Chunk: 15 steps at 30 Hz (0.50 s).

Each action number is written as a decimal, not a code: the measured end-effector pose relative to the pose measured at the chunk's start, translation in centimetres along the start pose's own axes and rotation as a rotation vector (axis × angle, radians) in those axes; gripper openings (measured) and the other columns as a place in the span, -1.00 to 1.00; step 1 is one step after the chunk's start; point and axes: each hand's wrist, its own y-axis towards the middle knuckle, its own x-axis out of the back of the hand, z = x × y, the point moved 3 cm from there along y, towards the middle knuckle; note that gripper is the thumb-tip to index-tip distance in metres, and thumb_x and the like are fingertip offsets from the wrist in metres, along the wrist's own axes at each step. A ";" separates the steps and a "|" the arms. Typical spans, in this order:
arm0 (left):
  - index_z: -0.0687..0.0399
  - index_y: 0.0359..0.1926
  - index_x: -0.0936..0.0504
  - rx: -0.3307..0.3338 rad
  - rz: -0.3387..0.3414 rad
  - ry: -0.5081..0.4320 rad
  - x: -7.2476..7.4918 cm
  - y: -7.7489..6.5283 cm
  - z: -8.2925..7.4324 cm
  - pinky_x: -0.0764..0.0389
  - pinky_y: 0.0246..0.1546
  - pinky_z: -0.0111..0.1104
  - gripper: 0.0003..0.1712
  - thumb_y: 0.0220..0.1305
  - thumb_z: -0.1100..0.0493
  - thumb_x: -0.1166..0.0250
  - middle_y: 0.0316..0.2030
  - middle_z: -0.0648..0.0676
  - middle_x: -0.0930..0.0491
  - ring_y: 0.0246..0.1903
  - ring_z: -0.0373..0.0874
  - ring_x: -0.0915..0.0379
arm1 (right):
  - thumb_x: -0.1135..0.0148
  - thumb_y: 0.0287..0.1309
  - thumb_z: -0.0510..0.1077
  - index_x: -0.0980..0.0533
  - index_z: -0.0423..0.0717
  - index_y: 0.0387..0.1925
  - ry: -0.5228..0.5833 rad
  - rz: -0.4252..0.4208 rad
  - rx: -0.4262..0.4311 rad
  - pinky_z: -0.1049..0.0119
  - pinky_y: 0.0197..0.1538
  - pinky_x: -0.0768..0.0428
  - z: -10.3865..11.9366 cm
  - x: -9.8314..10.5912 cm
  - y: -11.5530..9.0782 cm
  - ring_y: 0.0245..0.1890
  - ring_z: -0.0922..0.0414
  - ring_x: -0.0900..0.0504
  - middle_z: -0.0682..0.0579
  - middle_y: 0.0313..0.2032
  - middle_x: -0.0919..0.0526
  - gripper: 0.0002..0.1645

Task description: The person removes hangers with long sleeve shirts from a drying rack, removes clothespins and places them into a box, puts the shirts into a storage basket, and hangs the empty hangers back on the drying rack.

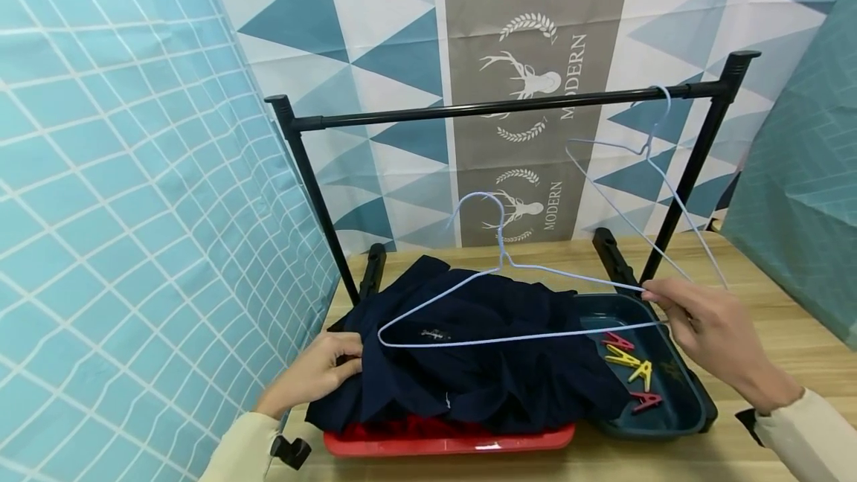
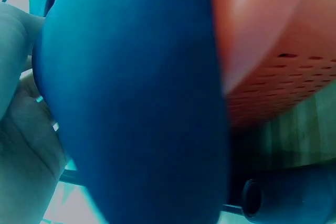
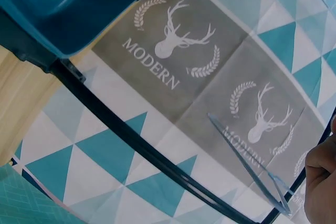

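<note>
A light blue wire hanger [image 1: 435, 297] is gripped at its right end by my right hand [image 1: 703, 329], its hook upward. It overlaps a dark navy garment [image 1: 495, 385] in the head view. My left hand [image 1: 328, 367] pinches the left edge of that garment, which bunches over a red basket [image 1: 448, 443]. In the left wrist view the navy cloth [image 2: 136, 98] fills the middle, with the basket's slotted wall [image 2: 294, 77] to its right. Only part of my right hand [image 3: 323, 182] shows at the edge of the right wrist view.
A black rack with a top rail [image 1: 509, 105] stands behind the garment. Another light blue hanger [image 1: 646, 151] hangs at the rail's right end. Red and yellow clothespins [image 1: 623, 357] lie in a dark teal tray [image 1: 692, 393] on the wooden table [image 1: 756, 303].
</note>
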 end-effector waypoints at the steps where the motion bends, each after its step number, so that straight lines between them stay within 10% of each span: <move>1: -0.27 -0.34 -0.69 0.002 0.018 0.009 -0.2 0.0 0.0 -0.34 -0.46 -0.59 -0.68 0.32 0.36 -0.37 -0.51 -0.17 -0.46 -0.50 -0.42 -0.27 | 0.13 0.61 0.21 -0.69 -0.23 -0.25 -0.001 0.000 -0.011 0.54 -0.49 -0.27 0.0 0.1 0.0 -0.59 0.39 -0.29 0.04 -0.44 -0.70 -0.31; 15: -0.24 -0.39 -0.69 0.087 0.193 0.078 -1.6 -0.7 0.7 -0.41 -0.42 -0.55 -0.77 0.42 0.20 -0.33 -0.48 -0.29 -0.42 -0.47 -0.46 -0.31 | 0.11 0.59 0.24 -0.69 -0.23 -0.25 -0.038 -0.018 -0.067 0.59 -0.48 -0.20 0.0 0.7 0.1 -0.60 0.37 -0.25 0.15 -0.52 -0.58 -0.29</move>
